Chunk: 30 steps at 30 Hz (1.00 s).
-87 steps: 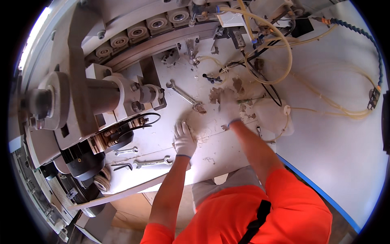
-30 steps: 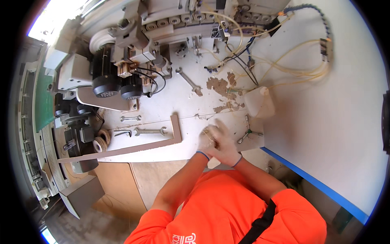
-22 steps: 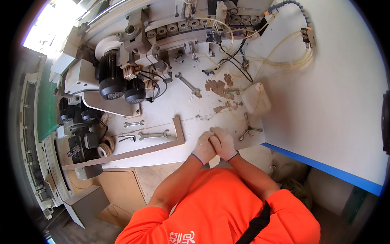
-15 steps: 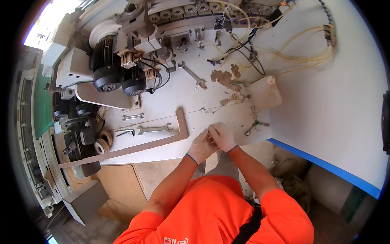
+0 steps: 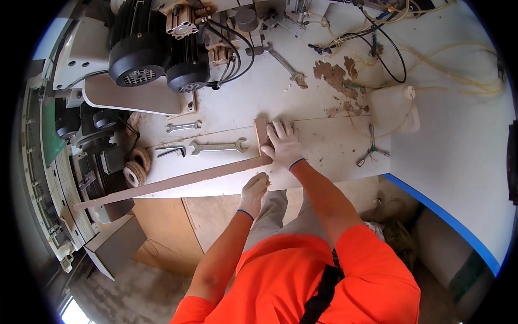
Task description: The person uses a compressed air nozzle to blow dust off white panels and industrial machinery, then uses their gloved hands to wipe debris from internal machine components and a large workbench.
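Observation:
An L-shaped brown strip (image 5: 189,177) lies along the front of the white machine bed, its short arm pointing away from me. My right hand (image 5: 284,144), in a white glove, presses on the strip's corner with its fingers spread. Just off the bed's front edge, below the strip, my gloved left hand (image 5: 253,195) is closed. A small brownish bit shows at its fingertips, too small to name. Inside the angle of the strip lie a large open-end wrench (image 5: 218,146), a smaller wrench (image 5: 183,127) and some hex keys (image 5: 171,151).
Black motors (image 5: 139,48) and cables stand at the far left, with round brushes (image 5: 135,170) below them. Another wrench (image 5: 285,65) lies farther back. On the right are a three-arm socket wrench (image 5: 372,148), a whitish plastic jug (image 5: 396,110), and yellow hoses (image 5: 448,59).
My hands, together before, have parted: the right moved onto the strip's corner, the left dropped to the bed's front edge. The view has shifted, so the bed's things appear farther right and higher.

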{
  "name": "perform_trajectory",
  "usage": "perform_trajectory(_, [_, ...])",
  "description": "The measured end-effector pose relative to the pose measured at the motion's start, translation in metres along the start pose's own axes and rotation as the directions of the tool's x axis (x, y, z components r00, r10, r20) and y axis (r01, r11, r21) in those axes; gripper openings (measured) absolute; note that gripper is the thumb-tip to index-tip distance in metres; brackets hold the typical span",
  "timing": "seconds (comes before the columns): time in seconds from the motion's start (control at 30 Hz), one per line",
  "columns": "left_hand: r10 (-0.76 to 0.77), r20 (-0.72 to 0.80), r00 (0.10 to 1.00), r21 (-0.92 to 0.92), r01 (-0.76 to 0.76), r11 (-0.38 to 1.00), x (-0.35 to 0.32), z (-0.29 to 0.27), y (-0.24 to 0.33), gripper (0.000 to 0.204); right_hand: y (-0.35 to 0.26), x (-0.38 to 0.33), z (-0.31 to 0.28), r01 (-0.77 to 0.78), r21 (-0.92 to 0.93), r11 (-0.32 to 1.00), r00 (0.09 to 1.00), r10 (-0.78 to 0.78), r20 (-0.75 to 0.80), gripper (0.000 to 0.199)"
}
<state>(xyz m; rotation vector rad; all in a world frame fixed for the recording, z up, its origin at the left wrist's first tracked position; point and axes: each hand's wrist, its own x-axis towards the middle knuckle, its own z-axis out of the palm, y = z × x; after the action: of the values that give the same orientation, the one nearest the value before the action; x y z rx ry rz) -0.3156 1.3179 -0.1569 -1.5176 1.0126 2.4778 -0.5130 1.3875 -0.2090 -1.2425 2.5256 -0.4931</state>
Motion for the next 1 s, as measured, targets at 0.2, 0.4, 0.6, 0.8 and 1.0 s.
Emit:
perform_trajectory(0.2, [-0.018, -0.027, 0.999, 0.183, 0.023, 0.983, 0.019, 0.003, -0.028, 0.044, 0.046, -0.080, -0.022, 0.077, -0.126, 0.989, 0.991, -0.062, 0.117, 0.067])
perform_trajectory(0.4, [-0.132, 0.008, 0.991, 0.162, 0.129, 0.978, 0.036, 0.026, -0.055, 0.046, 0.095, -0.137, -0.006, -0.145, -0.114, 0.983, 0.979, 0.126, -0.158, 0.051])
perform_trajectory(0.6, [-0.352, 0.109, 0.930, -0.016, 0.356, 0.934, 0.038, 0.067, -0.071, 0.032, 0.058, -0.167, 0.009, -0.624, 0.358, 0.694, 0.714, 0.693, -0.100, 0.024])
perform_trajectory(0.8, [-0.237, 0.246, 0.940, 0.009, 0.243, 0.970, 0.007, 0.137, -0.092, 0.028, -0.029, -0.221, -0.029, -0.319, 0.815, 0.484, 0.610, 0.763, -0.214, 0.028])
perform_trajectory(1.0, [0.307, 0.784, 0.539, 0.407, -0.820, 0.402, -0.124, 0.199, -0.093, 0.029, -0.046, -0.279, -0.160, 0.210, 0.978, 0.004, 0.410, 0.907, -0.092, 0.044])
